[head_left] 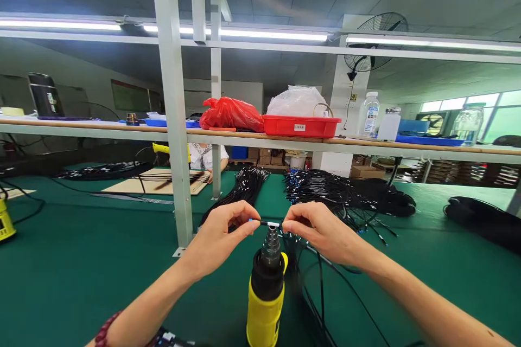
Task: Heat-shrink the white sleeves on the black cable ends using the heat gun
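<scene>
A thin black cable [264,223] with a white sleeve [273,224] is stretched level between my two hands. My left hand [230,230] pinches its left end, where a bit of blue shows at the fingertips. On the other side of the white sleeve, my right hand [319,227] pinches the cable between thumb and fingers. Just below the sleeve stands a yellow heat gun [265,309], upright, its metal nozzle [271,246] pointing up at the cable. Black cable lengths hang down from near my right hand.
Bundles of black cables [337,190] lie across the green table [101,260]. A white post [173,119] rises left of my hands. The shelf [244,135] ahead carries a red tray [301,127], a red bag [232,115] and bottles. Another person [207,157] sits opposite.
</scene>
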`<state>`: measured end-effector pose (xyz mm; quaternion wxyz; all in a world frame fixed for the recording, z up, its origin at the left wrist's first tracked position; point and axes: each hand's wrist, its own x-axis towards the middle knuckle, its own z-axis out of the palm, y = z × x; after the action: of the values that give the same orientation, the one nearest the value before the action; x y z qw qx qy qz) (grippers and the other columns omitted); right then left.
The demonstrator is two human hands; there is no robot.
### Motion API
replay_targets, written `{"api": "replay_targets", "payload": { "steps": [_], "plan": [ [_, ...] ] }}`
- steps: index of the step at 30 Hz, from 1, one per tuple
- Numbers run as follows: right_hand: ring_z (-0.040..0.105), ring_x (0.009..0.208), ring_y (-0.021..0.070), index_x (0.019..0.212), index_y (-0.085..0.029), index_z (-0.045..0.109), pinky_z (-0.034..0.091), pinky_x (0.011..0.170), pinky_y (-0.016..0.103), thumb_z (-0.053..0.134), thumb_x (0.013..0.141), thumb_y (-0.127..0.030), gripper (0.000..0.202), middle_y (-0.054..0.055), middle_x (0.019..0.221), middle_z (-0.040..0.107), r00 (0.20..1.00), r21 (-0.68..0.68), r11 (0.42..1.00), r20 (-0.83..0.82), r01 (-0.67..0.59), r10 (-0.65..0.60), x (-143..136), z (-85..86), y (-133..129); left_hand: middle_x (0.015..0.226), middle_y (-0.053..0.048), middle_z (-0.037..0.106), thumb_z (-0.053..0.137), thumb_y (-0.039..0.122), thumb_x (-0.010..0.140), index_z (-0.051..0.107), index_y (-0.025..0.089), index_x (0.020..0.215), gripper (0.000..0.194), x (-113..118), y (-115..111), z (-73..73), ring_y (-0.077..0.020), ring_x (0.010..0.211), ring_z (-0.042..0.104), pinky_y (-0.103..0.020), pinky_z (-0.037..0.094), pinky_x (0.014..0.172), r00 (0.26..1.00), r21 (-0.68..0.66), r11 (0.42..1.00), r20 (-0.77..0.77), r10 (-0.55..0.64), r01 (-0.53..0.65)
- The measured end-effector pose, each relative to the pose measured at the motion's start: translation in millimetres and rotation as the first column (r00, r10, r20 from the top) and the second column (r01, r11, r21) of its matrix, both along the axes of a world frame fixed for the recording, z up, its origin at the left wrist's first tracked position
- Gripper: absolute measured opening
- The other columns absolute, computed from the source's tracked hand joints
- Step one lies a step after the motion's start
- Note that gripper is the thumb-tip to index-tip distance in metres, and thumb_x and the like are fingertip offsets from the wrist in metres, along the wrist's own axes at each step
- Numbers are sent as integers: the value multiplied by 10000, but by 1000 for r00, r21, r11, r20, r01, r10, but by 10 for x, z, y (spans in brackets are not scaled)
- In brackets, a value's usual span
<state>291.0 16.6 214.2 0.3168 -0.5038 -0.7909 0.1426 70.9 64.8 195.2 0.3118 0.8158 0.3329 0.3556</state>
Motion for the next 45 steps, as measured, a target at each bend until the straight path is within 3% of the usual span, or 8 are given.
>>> {"api": "replay_targets", "payload": {
  "steps": [10,24,27,32,39,45],
  "plan": [
    [445,619,105,771,-157,624,325,555,231,560,874,-208,131,-35,684,568,996,-18,999,-76,-40,38,-5,-28,6,760,22,580,542,367,904,652,210,897,192,-8,10,17,-132,699,481,-247,377,616,1000,16,1000,9,-23,23],
    [428,602,106,698,-162,619,293,556,236,558,894,-220,214,-40,629,538,999,37,999,22,39,-40,-16,10,3,738,21,597,540,379,905,671,214,877,213,6,18,43,-137,679,476,-256,356,594,998,78,997,-67,20,-15],
    [442,597,107,682,-161,627,296,553,234,550,899,-229,240,-33,626,554,999,34,999,29,28,-29,-21,13,-6,711,29,566,488,406,935,642,209,874,257,0,0,38,-133,673,479,-254,356,587,998,61,998,-62,4,-1],
    [503,608,114,709,-157,671,337,563,228,498,905,-194,264,-10,665,619,1000,-17,1000,10,-14,14,-15,24,-32,779,23,594,563,391,900,623,215,948,192,-26,2,19,-136,717,496,-252,376,618,999,35,999,-35,1,0],
    [547,621,123,706,-155,684,362,584,229,463,921,-208,313,4,658,629,999,-28,999,43,-20,21,-20,46,-22,749,25,589,555,395,900,647,207,868,212,-22,11,42,-135,701,488,-250,371,610,999,81,997,-46,-9,13],
    [468,567,110,710,-161,681,309,540,239,483,906,-218,284,-18,622,589,998,-2,1000,59,13,-13,-15,24,7,746,19,615,574,367,883,675,209,848,191,-8,8,55,-139,683,480,-251,359,600,998,115,993,-54,28,-21]
  ]
}}
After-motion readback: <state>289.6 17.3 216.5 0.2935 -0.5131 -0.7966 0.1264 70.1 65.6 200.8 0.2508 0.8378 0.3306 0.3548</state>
